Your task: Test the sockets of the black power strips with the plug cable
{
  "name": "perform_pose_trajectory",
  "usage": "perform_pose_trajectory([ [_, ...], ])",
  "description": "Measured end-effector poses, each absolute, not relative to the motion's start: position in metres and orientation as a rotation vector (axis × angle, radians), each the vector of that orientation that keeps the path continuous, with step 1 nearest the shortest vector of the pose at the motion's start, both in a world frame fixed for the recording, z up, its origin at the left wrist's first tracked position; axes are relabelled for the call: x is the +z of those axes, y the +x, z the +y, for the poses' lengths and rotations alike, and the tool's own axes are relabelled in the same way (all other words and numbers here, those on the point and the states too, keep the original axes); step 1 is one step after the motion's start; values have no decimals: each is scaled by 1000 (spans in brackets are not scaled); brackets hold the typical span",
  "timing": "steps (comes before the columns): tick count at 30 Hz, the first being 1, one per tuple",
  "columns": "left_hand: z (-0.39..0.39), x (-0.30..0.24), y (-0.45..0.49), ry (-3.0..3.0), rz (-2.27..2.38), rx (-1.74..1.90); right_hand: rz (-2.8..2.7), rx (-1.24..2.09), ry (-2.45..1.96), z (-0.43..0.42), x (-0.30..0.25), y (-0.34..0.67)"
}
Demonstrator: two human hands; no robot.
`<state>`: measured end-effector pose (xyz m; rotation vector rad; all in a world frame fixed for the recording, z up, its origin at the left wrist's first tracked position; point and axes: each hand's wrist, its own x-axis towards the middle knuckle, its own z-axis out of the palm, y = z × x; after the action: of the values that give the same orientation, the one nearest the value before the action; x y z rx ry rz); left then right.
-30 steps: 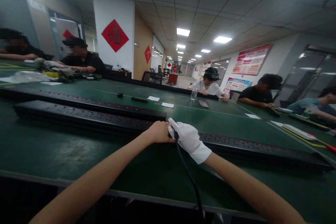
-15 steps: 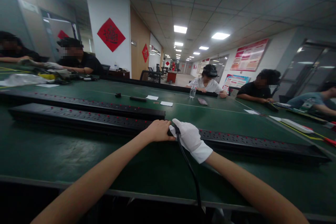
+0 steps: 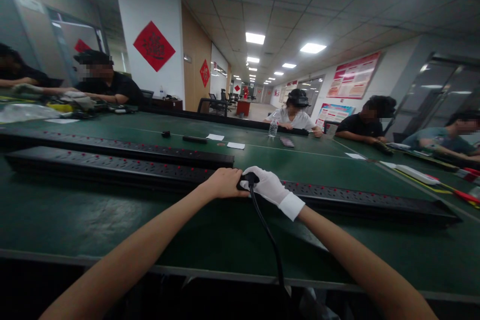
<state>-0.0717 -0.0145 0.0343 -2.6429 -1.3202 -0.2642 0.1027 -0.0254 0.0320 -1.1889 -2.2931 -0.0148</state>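
Note:
A long black power strip (image 3: 337, 195) with red dots along its top lies across the green table in front of me. My bare left hand (image 3: 224, 182) is closed over its middle, fingers curled over the far side. Right beside it, my right hand (image 3: 265, 186) in a white dotted glove grips a black plug (image 3: 251, 178). The plug's black cable (image 3: 270, 240) hangs down over the table's near edge. Whether the plug's pins sit in a socket is hidden by the hands.
A second power strip (image 3: 112, 141) lies behind at left. Farther back are a black bar (image 3: 194, 139), white papers (image 3: 236, 145), a water bottle (image 3: 273, 127) and a small stack (image 3: 287, 142). Several people sit around the table. A white power strip (image 3: 417, 174) lies at right.
My right hand has turned and lowered slightly at the plug, so the plug's back shows more. The left hand stays on the power strip. The whole view has shifted a little.

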Motion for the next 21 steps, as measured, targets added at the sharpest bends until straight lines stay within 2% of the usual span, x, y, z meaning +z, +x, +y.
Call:
perform_pose_trajectory([
  [13,-16,37,-71,-2624,-1304,-268,-2269,-111,-1170,-33,31,102],
  [21,-15,36,-72,-2612,-1316,-282,-2247,-307,-1262,-36,37,92],
])
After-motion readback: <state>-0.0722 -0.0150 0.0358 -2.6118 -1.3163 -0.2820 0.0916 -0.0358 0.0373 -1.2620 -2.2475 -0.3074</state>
